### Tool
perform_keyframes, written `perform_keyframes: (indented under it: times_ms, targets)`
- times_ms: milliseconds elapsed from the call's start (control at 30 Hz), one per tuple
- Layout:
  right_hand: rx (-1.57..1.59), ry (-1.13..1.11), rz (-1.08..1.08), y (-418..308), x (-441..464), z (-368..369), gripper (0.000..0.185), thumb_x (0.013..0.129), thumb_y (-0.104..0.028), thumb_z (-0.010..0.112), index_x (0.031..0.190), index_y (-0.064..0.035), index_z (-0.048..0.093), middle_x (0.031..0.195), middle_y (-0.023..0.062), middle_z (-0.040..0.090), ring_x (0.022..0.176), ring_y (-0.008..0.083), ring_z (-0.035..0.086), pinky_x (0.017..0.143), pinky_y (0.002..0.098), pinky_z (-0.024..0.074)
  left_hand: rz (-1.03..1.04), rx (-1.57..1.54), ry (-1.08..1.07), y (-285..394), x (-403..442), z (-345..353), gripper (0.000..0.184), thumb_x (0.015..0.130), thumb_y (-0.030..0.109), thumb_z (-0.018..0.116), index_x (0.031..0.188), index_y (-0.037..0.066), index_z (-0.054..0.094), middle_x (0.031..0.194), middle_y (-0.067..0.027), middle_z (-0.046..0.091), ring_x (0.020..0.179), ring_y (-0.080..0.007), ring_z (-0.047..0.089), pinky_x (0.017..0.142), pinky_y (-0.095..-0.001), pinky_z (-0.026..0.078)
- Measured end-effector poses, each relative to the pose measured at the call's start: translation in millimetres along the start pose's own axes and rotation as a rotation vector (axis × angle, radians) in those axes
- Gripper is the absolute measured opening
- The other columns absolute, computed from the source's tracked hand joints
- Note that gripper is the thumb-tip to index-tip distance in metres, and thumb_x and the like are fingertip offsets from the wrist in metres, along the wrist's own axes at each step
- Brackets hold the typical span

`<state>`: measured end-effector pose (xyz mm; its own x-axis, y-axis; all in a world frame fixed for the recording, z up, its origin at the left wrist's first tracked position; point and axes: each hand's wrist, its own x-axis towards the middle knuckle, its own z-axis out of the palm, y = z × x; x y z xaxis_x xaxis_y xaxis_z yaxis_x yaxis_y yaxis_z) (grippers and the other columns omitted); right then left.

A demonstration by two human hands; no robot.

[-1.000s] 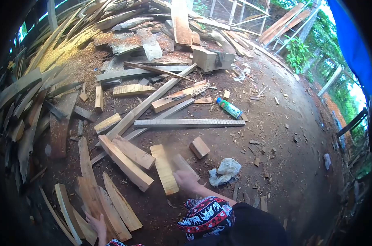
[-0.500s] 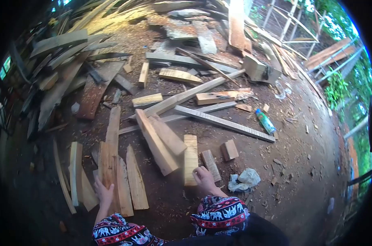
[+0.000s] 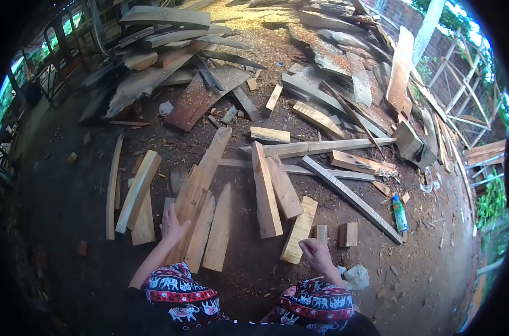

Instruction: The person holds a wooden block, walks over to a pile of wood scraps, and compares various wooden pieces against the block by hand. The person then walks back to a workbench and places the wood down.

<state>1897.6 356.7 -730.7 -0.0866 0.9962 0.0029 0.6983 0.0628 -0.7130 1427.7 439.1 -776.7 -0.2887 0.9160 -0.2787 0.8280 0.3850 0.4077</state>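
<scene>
My left hand (image 3: pixel 173 227) rests with thumb and fingers apart against the left edge of a long rough plank (image 3: pixel 193 193) that overlaps other boards. A pointed board (image 3: pixel 218 232) lies to the right of that plank. My right hand (image 3: pixel 316 256) is curled into a loose fist beside the lower end of a pale yellowish wood block (image 3: pixel 300 228); nothing shows in its fingers, and I cannot tell whether it touches the block. Just beyond the fist are a small wood offcut (image 3: pixel 320 233) and a reddish-brown block (image 3: pixel 348 234).
Two thick boards (image 3: pixel 267 196) lie ahead between my hands. Left are a bevelled beam (image 3: pixel 138 190) and a curved strip (image 3: pixel 114 190). A long narrow batten (image 3: pixel 352 199), a green bottle (image 3: pixel 400 214) and a crumpled plastic bag (image 3: pixel 357 276) lie right. Scrap wood (image 3: pixel 176 42) is heaped behind.
The view has turned left and tilted, so the wood appears shifted right. My right hand has moved off the yellowish block's edge and curled more. My left hand stays at the plank.
</scene>
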Motion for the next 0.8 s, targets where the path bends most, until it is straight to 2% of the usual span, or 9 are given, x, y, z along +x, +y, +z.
perform_keyframes:
  times_ms: [167,267,300,367,433,467,567,700,800]
  targets:
    - [-0.048,-0.063,-0.087,1.7,0.0,15.2,0.017,0.091,-0.018,0.064,0.097,-0.0027,0.067,0.077,0.0132,0.064,0.068,0.0267,0.063,0.065,0.0345,0.0503,0.053,0.006,0.005,0.9,-8.5,-2.6,0.094,0.080,0.031,0.073,0.150,0.010,0.015,0.144,-0.0251,0.033,0.135,-0.0409,0.034,0.106,-0.0579,0.031]
    - [0.206,-0.285,0.174,7.8,-17.6,38.3,0.023,0.092,-0.019,0.063,0.108,-0.0028,0.066,0.077,0.0075,0.066,0.065,0.0117,0.060,0.062,0.0286,0.0499,0.102,-0.034,-0.003,-6.3,1.2,-3.8,0.095,0.078,0.029,0.075,0.149,0.008,0.016,0.144,-0.0255,0.033,0.134,-0.0411,0.035,0.108,-0.0511,0.033]
    - [0.416,-0.397,0.296,24.5,-30.5,55.4,0.028,0.093,-0.023,0.063,0.113,-0.0035,0.065,0.084,0.0045,0.067,0.074,0.0101,0.060,0.068,0.0282,0.0499,0.122,-0.057,-0.022,-13.5,5.8,-2.1,0.096,0.077,0.028,0.076,0.149,0.006,0.016,0.145,-0.0251,0.033,0.133,-0.0407,0.035,0.109,-0.0463,0.033]
    - [0.623,-0.619,0.500,-4.5,-47.8,56.5,0.035,0.094,-0.028,0.063,0.119,-0.0034,0.062,0.095,0.0016,0.066,0.085,0.0101,0.060,0.076,0.0290,0.0493,0.214,-0.087,0.058,-26.6,12.1,3.5,0.091,0.077,0.028,0.076,0.146,0.004,0.022,0.138,-0.0260,0.041,0.127,-0.0403,0.043,0.105,-0.0436,0.038]
    - [0.517,-0.731,0.511,17.7,-77.8,86.5,0.039,0.095,-0.031,0.062,0.123,-0.0030,0.059,0.102,0.0024,0.065,0.093,0.0119,0.059,0.083,0.0307,0.0483,0.241,-0.155,-0.046,-20.2,16.5,-7.1,0.085,0.077,0.029,0.075,0.142,0.004,0.026,0.133,-0.0257,0.047,0.121,-0.0405,0.049,0.101,-0.0463,0.041]
    - [0.678,-0.850,0.701,16.6,-88.0,90.2,0.039,0.095,-0.030,0.061,0.123,-0.0028,0.059,0.096,0.0039,0.066,0.089,0.0121,0.060,0.081,0.0299,0.0497,0.222,-0.126,-0.079,-14.2,16.6,-16.6,0.082,0.078,0.030,0.074,0.141,0.004,0.028,0.131,-0.0251,0.049,0.119,-0.0405,0.050,0.099,-0.0466,0.043]
    - [0.587,-1.012,0.712,-7.6,-85.7,117.8,0.039,0.095,-0.030,0.061,0.123,-0.0028,0.059,0.096,0.0039,0.066,0.089,0.0121,0.060,0.080,0.0298,0.0497,0.192,-0.136,-0.063,-18.3,14.8,-13.6,0.080,0.079,0.033,0.072,0.141,0.004,0.030,0.131,-0.0235,0.050,0.120,-0.0394,0.050,0.099,-0.0456,0.043]
    - [0.469,-1.116,0.713,-40.6,-74.6,143.7,0.039,0.095,-0.030,0.061,0.123,-0.0028,0.059,0.095,0.0041,0.066,0.088,0.0121,0.060,0.080,0.0297,0.0499,0.257,-0.442,0.058,-43.5,14.8,-0.1,0.083,0.078,0.034,0.071,0.143,0.003,0.030,0.137,-0.0232,0.047,0.126,-0.0371,0.047,0.105,-0.0433,0.038]
    - [0.390,-1.170,0.692,-67.0,-57.7,163.2,0.039,0.095,-0.030,0.061,0.123,-0.0029,0.059,0.095,0.0042,0.066,0.088,0.0121,0.060,0.080,0.0296,0.0500,0.247,-0.529,-0.013,-62.3,8.5,-23.1,0.083,0.078,0.034,0.072,0.143,0.002,0.030,0.138,-0.0237,0.046,0.126,-0.0369,0.047,0.105,-0.0434,0.039]
